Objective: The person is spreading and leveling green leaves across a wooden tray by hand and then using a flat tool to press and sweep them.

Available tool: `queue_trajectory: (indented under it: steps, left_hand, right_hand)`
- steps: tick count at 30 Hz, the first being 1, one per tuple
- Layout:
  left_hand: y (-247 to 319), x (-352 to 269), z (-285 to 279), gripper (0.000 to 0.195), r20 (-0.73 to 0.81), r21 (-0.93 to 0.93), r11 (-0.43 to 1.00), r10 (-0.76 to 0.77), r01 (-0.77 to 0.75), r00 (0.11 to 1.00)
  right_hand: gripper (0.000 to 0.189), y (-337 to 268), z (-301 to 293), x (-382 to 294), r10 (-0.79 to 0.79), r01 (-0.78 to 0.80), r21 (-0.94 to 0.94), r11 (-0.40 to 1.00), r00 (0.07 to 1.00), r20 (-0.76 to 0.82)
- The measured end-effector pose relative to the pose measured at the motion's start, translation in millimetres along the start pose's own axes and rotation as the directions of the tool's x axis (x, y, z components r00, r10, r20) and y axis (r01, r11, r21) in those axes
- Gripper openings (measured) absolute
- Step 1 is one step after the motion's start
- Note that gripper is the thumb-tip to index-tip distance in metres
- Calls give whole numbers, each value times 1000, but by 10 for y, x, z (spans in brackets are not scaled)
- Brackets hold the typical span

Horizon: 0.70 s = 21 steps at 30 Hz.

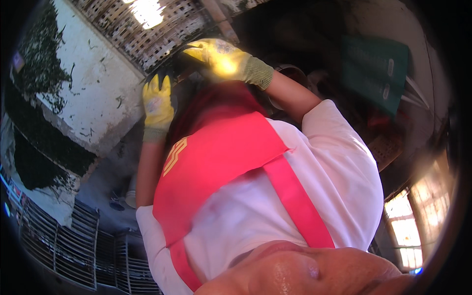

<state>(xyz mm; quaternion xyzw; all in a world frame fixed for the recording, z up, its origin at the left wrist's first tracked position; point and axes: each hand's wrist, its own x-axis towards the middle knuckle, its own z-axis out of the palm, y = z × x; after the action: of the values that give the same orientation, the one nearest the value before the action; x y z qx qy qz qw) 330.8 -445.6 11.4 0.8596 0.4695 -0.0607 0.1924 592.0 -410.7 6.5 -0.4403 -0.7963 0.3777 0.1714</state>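
Note:
Both my hands wear yellow work gloves with ribbed olive cuffs. My left hand (pixel 158 103) is near the lower corner of a woven bamboo tray (pixel 136 40), its back showing and some fingers apart. Higher up, my right hand (pixel 219 59) bends over the tray's near edge, with its thumb side towards the weave. Deep shadow and dark shapes between the gloves hide the fingertips, so I cannot tell whether either hand grips anything. Below the hands hangs a red apron (pixel 221 143) over a white shirt (pixel 228 217).
Dark green leaves (pixel 40 55) lie on a pale slab (pixel 96 88) at left, with more leaves on a sheet (pixel 44 206) below. Metal racks (pixel 59 243) stand at lower left, near a white container (pixel 131 195). A green bag (pixel 374 70) is at right.

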Motion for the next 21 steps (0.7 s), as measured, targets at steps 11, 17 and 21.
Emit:
queue_trajectory:
  steps: [11, 17, 21]
  left_hand:
    - [578, 786, 90, 60, 100, 72, 919, 381, -389, 919]
    - [544, 935, 420, 60, 101, 238, 914, 314, -329, 944]
    - [594, 667, 107, 49, -115, -87, 935, 333, -343, 936]
  right_hand:
    - [52, 659, -521, -147, 208, -294, -377, 878, 945, -252]
    - [44, 49, -632, -51, 120, -75, -417, 906, 989, 84]
    - [41, -134, -502, -135, 125, -195, -359, 913, 970, -211]
